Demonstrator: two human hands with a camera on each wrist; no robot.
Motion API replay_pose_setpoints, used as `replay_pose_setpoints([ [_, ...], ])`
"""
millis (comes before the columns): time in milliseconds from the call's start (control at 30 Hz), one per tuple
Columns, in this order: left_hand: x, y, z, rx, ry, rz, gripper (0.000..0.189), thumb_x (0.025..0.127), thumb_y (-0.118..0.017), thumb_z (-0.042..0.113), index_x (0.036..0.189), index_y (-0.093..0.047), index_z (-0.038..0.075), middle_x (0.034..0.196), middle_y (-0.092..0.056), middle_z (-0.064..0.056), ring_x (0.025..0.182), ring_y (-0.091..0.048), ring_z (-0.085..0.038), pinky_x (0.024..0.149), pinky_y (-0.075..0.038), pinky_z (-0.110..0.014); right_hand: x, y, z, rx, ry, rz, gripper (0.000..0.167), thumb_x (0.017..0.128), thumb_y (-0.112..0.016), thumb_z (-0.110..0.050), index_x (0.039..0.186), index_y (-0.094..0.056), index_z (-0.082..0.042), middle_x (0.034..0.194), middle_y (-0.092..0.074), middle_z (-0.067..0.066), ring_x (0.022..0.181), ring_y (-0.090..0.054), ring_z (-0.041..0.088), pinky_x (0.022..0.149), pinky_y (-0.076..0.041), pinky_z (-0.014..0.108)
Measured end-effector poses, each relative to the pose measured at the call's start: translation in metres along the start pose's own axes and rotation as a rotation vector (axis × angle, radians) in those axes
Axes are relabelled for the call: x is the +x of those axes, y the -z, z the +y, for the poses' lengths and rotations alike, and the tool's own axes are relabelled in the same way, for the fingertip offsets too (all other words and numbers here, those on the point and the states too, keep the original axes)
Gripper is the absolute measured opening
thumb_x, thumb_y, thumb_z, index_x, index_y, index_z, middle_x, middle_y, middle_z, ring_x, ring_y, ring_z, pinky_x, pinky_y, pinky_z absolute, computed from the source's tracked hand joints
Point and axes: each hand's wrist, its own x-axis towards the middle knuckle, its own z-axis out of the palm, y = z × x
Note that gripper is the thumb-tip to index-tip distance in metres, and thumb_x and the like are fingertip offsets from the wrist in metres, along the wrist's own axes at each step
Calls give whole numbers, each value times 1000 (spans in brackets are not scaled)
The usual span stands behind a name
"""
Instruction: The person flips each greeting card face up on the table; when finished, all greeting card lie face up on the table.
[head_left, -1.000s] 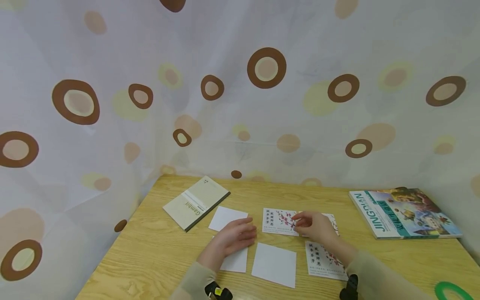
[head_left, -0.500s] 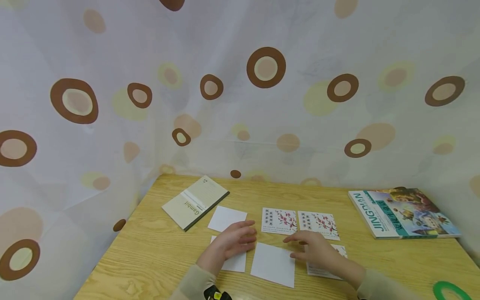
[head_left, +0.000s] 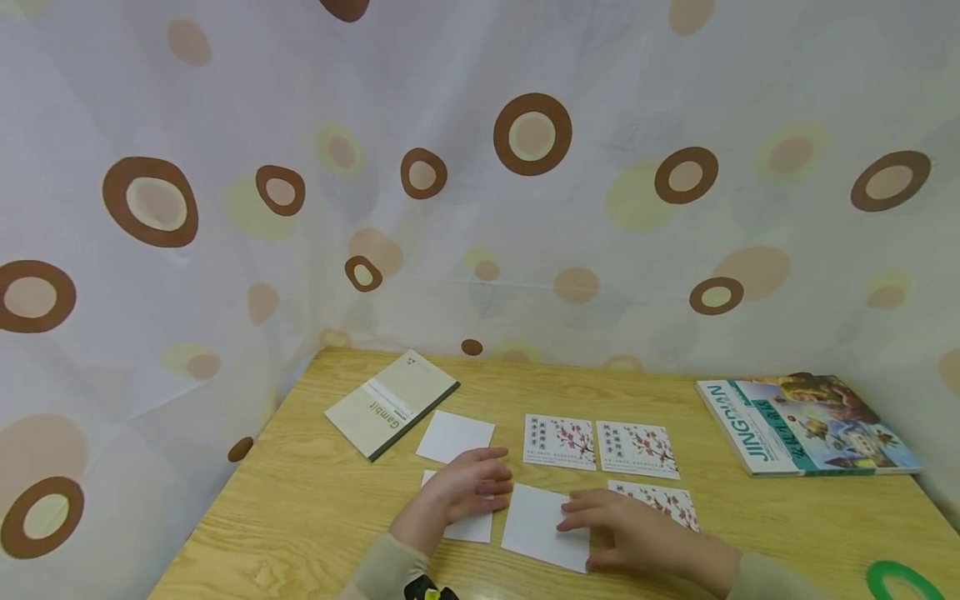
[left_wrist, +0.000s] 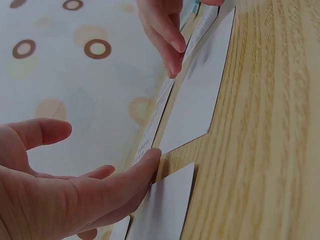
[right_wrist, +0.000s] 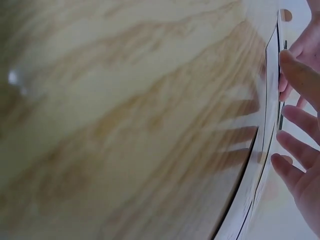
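The right hand (head_left: 637, 537), fingers flat, is pressing a blank card (head_left: 543, 525) on the bench (head_left: 300, 517); the left hand (head_left: 461, 487), relaxed, is resting on another. Three flowered cards are showing, three blank ones seemingly remaining.

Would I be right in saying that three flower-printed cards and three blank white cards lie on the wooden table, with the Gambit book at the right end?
Not quite: the Gambit book lies at the left end of the wooden table; the right end holds the colourful magazine. The head view shows this. The three flower-printed cards and three blank white cards are as you say.
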Motion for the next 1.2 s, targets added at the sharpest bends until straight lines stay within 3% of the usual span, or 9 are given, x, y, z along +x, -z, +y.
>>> replay_pose_setpoints([
  [133,-1,2,1,-16,7,-9,54,99,-51,9,149,-35,-3,127,-56,-25,104,-62,-25,95,-55,-45,-2,0,1,0,29,-16,44,88,-65,-51,126,-67,-29,132,-66,2,126,-57,30,98,-53,45],
  [433,-6,3,1,2,2,-14,53,100,-50,10,149,-35,-3,121,-60,-26,99,-65,-25,92,-56,-48,-6,-2,2,39,-17,-112,48,91,-59,-56,132,-63,-31,140,-60,1,134,-50,31,103,-49,45],
  [900,-5,2,-2,-8,-1,-9,51,100,-49,11,148,-37,-4,121,-60,-27,101,-64,-27,92,-56,-48,-4,-3,0,84,-59,-127,44,93,-60,-54,129,-65,-29,140,-60,1,135,-50,30,105,-49,42],
  [1200,0,-1,-4,10,7,-21,47,98,-50,11,141,-46,-7,114,-59,-17,99,-57,-21,86,-58,-40,-6,-4,-1,35,-19,-85,39,93,-62,-49,127,-66,-29,137,-62,1,131,-54,28,103,-50,41],
])
